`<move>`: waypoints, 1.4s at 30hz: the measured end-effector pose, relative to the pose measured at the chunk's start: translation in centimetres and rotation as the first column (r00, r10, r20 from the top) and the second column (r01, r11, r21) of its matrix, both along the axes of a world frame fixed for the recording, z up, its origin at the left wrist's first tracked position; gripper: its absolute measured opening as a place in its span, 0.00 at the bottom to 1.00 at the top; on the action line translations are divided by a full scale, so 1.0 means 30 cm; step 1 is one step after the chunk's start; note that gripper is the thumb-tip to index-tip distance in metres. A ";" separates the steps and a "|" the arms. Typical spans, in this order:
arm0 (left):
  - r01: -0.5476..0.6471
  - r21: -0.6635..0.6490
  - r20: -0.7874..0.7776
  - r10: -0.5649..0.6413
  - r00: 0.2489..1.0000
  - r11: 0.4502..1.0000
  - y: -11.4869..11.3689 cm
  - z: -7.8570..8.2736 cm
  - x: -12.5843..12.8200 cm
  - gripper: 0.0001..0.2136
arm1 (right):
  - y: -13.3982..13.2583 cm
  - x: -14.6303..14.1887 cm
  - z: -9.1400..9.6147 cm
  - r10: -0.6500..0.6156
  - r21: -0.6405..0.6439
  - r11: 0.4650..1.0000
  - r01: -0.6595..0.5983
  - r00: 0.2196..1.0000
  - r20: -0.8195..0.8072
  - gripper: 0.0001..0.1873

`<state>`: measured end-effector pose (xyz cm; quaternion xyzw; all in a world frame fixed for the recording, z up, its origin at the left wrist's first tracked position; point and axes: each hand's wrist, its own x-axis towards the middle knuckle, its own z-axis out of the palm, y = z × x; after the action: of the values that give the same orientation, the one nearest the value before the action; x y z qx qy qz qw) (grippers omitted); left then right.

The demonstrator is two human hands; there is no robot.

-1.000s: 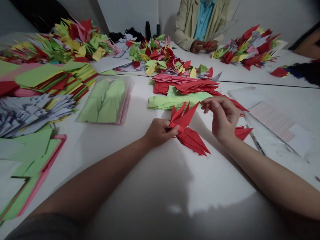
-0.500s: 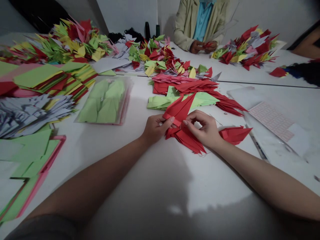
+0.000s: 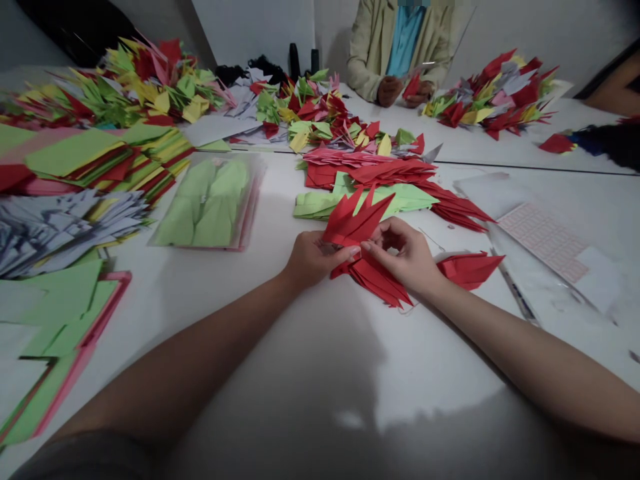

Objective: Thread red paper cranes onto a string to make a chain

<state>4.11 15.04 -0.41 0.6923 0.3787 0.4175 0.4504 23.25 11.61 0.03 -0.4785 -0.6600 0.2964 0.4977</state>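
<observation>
The red origami piece (image 3: 353,223) is thin, matt folded paper with crisp creases, and the worktop (image 3: 320,360) beneath it looks smooth, white and faintly glossy. Green folded paper (image 3: 210,203) lies inside a clear, shiny plastic sleeve (image 3: 255,193), and a co-worker's jacket (image 3: 367,47) is soft, matt cloth.

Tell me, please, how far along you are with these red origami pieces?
Done: red folded pieces lie just below your hands, with bigger piles beyond. In hand: one red piece, pinched by your left hand and right hand. Left: stacked coloured paper at the far left, seemingly unfolded.
</observation>
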 end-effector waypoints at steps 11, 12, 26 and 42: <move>-0.079 0.287 -0.191 0.138 0.972 0.955 -0.002 -0.004 0.004 0.08 | -0.006 0.013 0.016 -0.011 0.224 0.973 -0.052 0.962 0.272 0.05; -0.075 0.297 -0.201 0.139 0.970 0.952 -0.001 -0.005 0.004 0.08 | -0.007 0.012 0.017 0.002 0.214 0.975 -0.064 0.961 0.278 0.05; -0.027 0.172 -0.175 0.057 0.983 0.985 -0.001 -0.002 -0.001 0.09 | -0.005 0.017 0.018 -0.080 0.313 0.949 -0.031 0.939 0.334 0.07; -0.065 0.036 -0.107 0.068 0.992 0.997 -0.003 0.004 0.002 0.11 | 0.023 0.060 0.031 -0.063 0.326 0.945 0.013 0.988 0.142 0.03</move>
<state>4.17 14.94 -0.31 0.7081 0.4188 0.4002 0.4038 25.04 12.31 0.95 -0.4237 -0.7259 0.1372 0.5241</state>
